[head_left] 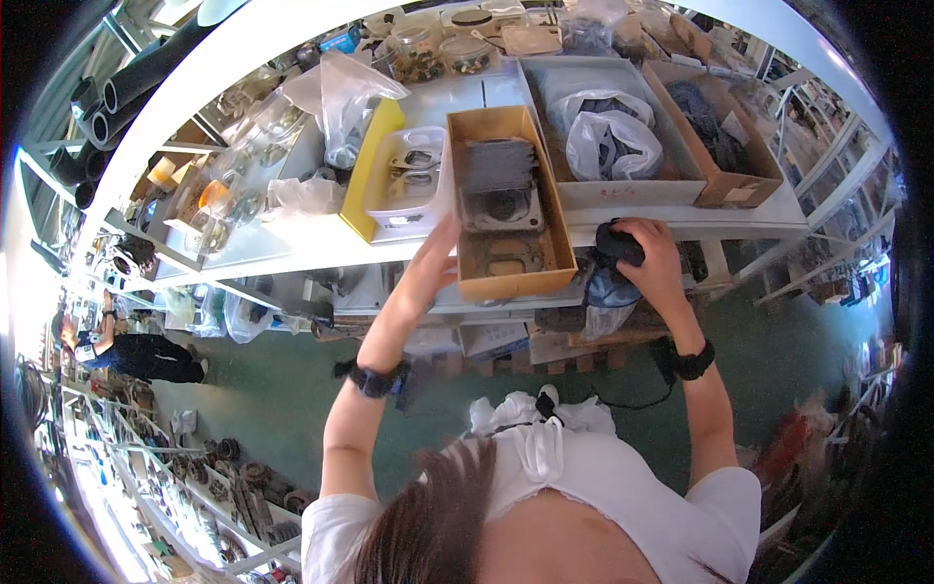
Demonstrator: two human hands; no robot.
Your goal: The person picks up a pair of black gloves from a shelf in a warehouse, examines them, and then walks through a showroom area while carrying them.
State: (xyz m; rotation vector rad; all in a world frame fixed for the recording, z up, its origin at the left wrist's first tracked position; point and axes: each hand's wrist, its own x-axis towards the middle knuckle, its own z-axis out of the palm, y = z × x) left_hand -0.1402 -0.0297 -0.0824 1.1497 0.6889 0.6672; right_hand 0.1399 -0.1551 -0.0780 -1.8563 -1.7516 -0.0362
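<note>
A long open cardboard box (566,255) lies lengthwise, its near end out past the front edge of the white shelf. Inside it are a stack of dark flat plates (498,167) and flat pieces with cut-out holes, like gaskets (506,261). My left hand (433,263) lies along the box's left wall, fingers stretched out and slightly blurred. To the right of the box, my right hand (654,255) is closed round a black rounded object (620,243), its exact kind unclear. Both wrists wear dark bands.
A white plastic tub (404,222) with metal parts stands left of the box, beside a yellow-edged bin (362,216). To the right are a grey bin (632,195) with bagged parts and a brown carton (741,191). Lidded jars (416,58) stand behind. Another person (141,355) is far left.
</note>
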